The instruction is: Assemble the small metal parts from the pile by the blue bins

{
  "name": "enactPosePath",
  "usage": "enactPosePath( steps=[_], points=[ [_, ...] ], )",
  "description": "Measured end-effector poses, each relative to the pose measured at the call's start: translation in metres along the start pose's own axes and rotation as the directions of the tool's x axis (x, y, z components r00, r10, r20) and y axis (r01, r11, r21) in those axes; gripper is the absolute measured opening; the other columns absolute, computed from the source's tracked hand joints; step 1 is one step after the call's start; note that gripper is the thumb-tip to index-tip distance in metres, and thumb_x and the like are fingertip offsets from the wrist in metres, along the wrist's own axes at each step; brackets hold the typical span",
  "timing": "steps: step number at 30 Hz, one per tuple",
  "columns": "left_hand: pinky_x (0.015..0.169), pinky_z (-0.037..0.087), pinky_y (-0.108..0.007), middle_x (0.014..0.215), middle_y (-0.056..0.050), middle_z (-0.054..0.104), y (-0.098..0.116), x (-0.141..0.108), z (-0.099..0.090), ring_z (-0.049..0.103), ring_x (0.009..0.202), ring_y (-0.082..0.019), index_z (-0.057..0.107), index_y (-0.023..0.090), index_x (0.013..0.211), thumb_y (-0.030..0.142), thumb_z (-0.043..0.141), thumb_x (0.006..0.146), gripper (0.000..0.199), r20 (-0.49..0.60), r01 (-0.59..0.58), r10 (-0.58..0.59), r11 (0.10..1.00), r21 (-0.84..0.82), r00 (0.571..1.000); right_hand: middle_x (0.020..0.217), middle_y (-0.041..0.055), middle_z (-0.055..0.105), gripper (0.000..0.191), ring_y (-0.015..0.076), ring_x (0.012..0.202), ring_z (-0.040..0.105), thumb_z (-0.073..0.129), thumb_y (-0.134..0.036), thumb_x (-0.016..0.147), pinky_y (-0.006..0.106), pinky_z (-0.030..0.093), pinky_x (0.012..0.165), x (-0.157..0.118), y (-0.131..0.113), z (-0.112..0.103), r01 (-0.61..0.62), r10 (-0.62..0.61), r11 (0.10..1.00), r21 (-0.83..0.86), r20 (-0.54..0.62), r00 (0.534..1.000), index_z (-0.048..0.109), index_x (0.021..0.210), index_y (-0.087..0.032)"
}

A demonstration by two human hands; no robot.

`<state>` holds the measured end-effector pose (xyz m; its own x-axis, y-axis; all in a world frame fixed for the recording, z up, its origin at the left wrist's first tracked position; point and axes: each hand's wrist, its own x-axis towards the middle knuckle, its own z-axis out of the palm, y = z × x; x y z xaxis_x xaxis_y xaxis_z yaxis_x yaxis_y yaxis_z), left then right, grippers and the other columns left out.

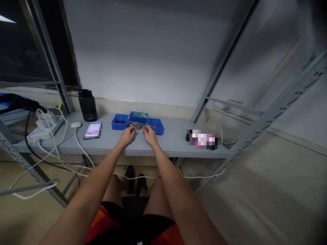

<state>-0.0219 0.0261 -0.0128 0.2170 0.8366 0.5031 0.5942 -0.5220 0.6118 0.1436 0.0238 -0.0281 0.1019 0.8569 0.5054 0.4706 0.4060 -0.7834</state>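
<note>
Over the front of a pile of thin shiny metal pieces (138, 125) my left hand (128, 135) is closed, fingertips pinched together. My right hand (150, 135) pinches in the same way just beside it. Whatever lies between the fingertips is too small to make out. Three blue bins surround the pile: the left bin (120, 128) has dark small pieces, the back bin (131, 117) green-and-clear packets, and the right bin (160, 131) some metal pieces near its left side.
On the grey shelf (173, 139) stand a black bottle (88, 107) and a phone (93, 131) at left. A power strip (46, 131) with white cables (81, 146) is farther left. A blurred-out pink and black item (202, 139) lies at right. Metal posts (222, 64) frame the shelf.
</note>
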Motion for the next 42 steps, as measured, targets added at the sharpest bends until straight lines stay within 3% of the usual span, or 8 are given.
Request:
enactPosePath(
  steps=[5, 9, 17, 23, 29, 32, 35, 42],
  points=[
    [0.081, 0.047, -0.03, 0.089, -0.011, 0.072, -0.003, 0.0, -0.001, 0.064, 0.082, -0.022, 0.067, 0.013, 0.089, 0.015, 0.049, 0.085, 0.019, 0.009, 0.018, -0.018, 0.999, 0.032, 1.0, 0.096, 0.0056, 0.067, 0.015, 0.0178, 0.088, 0.062, 0.049, -0.022, 0.083, 0.03, 0.048, 0.083, -0.003, -0.003, 0.001, 0.098, -0.097, 0.994, -0.042, 0.036, 0.995, 0.058, 0.095, -0.02],
    [0.081, 0.047, -0.031, 0.088, -0.012, 0.072, -0.003, 0.0, -0.001, 0.063, 0.081, -0.022, 0.067, 0.012, 0.09, 0.015, 0.047, 0.086, 0.02, 0.04, 0.025, -0.027, 0.998, 0.055, 0.999, 0.091, 0.0041, 0.067, 0.014, 0.0162, 0.083, 0.06, 0.048, -0.017, 0.082, 0.029, 0.047, 0.083, -0.005, -0.005, 0.001, 0.167, -0.153, 0.981, -0.093, 0.145, 0.978, 0.061, 0.086, -0.019],
    [0.083, 0.047, -0.031, 0.092, -0.012, 0.073, -0.003, 0.001, 0.0, 0.064, 0.084, -0.022, 0.069, 0.013, 0.095, 0.013, 0.049, 0.086, 0.021, 0.032, 0.063, -0.065, 0.997, 0.052, 0.997, 0.085, 0.0042, 0.068, 0.015, 0.016, 0.075, 0.058, 0.051, -0.019, 0.085, 0.028, 0.047, 0.079, -0.006, -0.01, -0.001, 0.22, -0.193, 0.956, -0.193, 0.149, 0.97, 0.066, 0.083, -0.018],
    [0.081, 0.048, -0.03, 0.087, -0.009, 0.071, -0.002, 0.002, 0.001, 0.065, 0.082, -0.021, 0.064, 0.013, 0.113, 0.021, 0.052, 0.089, 0.027, -0.078, 0.169, -0.166, 0.985, 0.03, 0.983, 0.089, 0.0073, 0.068, 0.02, 0.0175, 0.076, 0.059, 0.05, -0.025, 0.086, 0.031, 0.048, 0.082, -0.003, -0.006, -0.003, 0.142, -0.155, 0.977, -0.16, -0.073, 0.985, 0.068, 0.088, -0.017],
    [0.08, 0.048, -0.03, 0.088, -0.01, 0.071, -0.001, 0.0, 0.0, 0.064, 0.082, -0.02, 0.064, 0.012, 0.113, 0.015, 0.049, 0.087, 0.029, -0.04, 0.175, -0.173, 0.983, 0.048, 0.984, 0.125, 0.0165, 0.06, 0.05, 0.0164, 0.077, 0.062, 0.053, -0.032, 0.086, 0.036, 0.05, 0.089, 0.003, 0.006, -0.001, 0.035, -0.056, 0.996, -0.087, -0.255, 0.965, 0.054, 0.133, -0.016],
    [0.08, 0.048, -0.029, 0.088, -0.01, 0.071, 0.0, 0.0, 0.0, 0.064, 0.082, -0.02, 0.064, 0.012, 0.112, 0.014, 0.049, 0.086, 0.03, -0.044, 0.174, -0.172, 0.984, 0.048, 0.984, 0.14, 0.0192, 0.049, 0.065, 0.0153, 0.077, 0.063, 0.057, -0.033, 0.085, 0.036, 0.05, 0.09, 0.003, 0.009, 0.001, 0.027, -0.044, 0.997, -0.078, -0.233, 0.971, 0.04, 0.147, -0.018],
    [0.08, 0.048, -0.029, 0.088, -0.01, 0.071, -0.001, 0.0, 0.0, 0.064, 0.082, -0.02, 0.064, 0.012, 0.113, 0.014, 0.049, 0.086, 0.031, -0.041, 0.166, -0.164, 0.985, 0.039, 0.986, 0.137, 0.0176, 0.052, 0.063, 0.0153, 0.081, 0.064, 0.056, -0.029, 0.086, 0.035, 0.05, 0.091, 0.001, 0.006, 0.001, 0.038, -0.058, 0.993, -0.11, -0.191, 0.98, 0.041, 0.146, -0.019],
    [0.083, 0.048, -0.031, 0.092, -0.011, 0.072, -0.002, 0.0, 0.0, 0.065, 0.084, -0.021, 0.065, 0.011, 0.112, 0.013, 0.049, 0.084, 0.032, -0.06, 0.163, -0.16, 0.986, 0.042, 0.985, 0.12, 0.0105, 0.064, 0.031, 0.0192, 0.105, 0.062, 0.051, -0.018, 0.088, 0.033, 0.046, 0.1, -0.007, -0.009, 0.0, 0.131, -0.043, 0.918, -0.374, 0.233, 0.972, 0.068, 0.114, -0.018]
  ],
)
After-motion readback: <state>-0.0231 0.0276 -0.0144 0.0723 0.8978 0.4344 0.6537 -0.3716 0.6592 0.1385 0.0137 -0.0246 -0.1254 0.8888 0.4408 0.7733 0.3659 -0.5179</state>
